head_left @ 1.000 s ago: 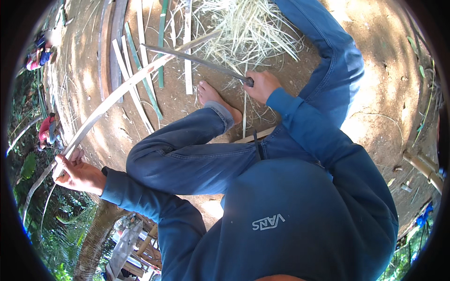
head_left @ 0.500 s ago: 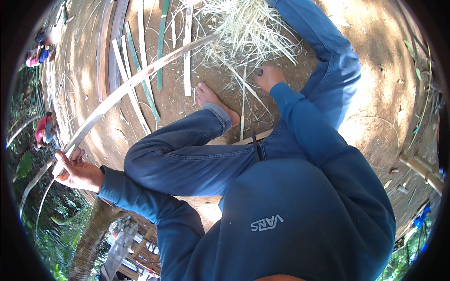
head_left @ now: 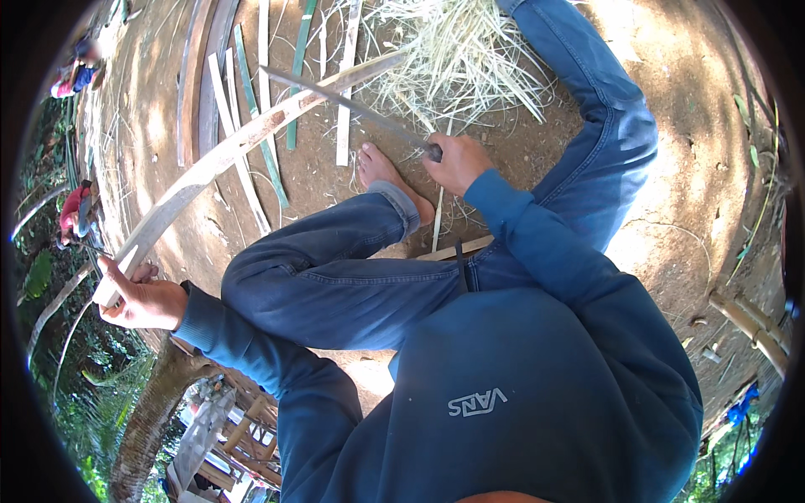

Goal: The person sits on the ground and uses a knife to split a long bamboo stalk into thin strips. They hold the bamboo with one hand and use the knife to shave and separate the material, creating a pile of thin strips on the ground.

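Observation:
My left hand (head_left: 142,298) is closed round the near end of a long pale bamboo strip (head_left: 201,174) with brown patches. The strip slants up and away to the right, its far end over a heap of pale shavings (head_left: 461,63). In my right hand (head_left: 459,163) is the dark handle of a long knife (head_left: 377,117), its narrow grey blade pointing to the far left. Blade and strip cross in the picture near the strip's far part; whether they touch I cannot tell. My bare foot (head_left: 390,178) rests on the ground below the blade.
Several green and pale strips (head_left: 251,126) lie on the dirt ground beyond my left knee. Brown and grey boards (head_left: 191,92) lie left of them. Two people (head_left: 77,214) are at the far left edge. Bamboo poles (head_left: 750,327) lie at the right, and a tree trunk (head_left: 151,419) stands lower left.
My right hand has moved left and slightly nearer, and the knife's blade has come into plain view across the strip. My left hand still holds the strip in nearly the same place.

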Motion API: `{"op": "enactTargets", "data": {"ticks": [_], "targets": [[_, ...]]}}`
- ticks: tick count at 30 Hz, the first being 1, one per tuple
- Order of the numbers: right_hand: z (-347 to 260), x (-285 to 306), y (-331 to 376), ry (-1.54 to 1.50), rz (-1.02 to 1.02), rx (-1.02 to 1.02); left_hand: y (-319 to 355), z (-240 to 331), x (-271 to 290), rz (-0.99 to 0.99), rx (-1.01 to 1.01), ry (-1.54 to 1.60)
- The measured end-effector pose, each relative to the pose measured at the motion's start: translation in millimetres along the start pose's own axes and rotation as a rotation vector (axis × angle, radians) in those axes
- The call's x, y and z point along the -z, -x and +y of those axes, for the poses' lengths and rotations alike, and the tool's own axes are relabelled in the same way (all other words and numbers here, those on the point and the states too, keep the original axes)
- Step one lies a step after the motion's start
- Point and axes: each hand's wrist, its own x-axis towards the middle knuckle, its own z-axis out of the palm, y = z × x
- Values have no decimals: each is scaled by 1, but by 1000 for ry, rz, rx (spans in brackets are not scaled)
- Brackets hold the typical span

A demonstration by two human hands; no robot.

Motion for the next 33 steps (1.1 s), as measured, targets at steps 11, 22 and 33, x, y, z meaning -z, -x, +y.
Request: {"op": "enactTargets", "data": {"ticks": [11, 22, 33], "targets": [[91, -2, -37, 168, -67, -431, 2, 3, -5, 34, -7, -2], [68, 5, -20, 205, -106, -418, 0, 3, 10, 55, 11, -45], [10, -2, 8, 39, -129, -56, 4, -6, 6, 71, 12, -39]]}}
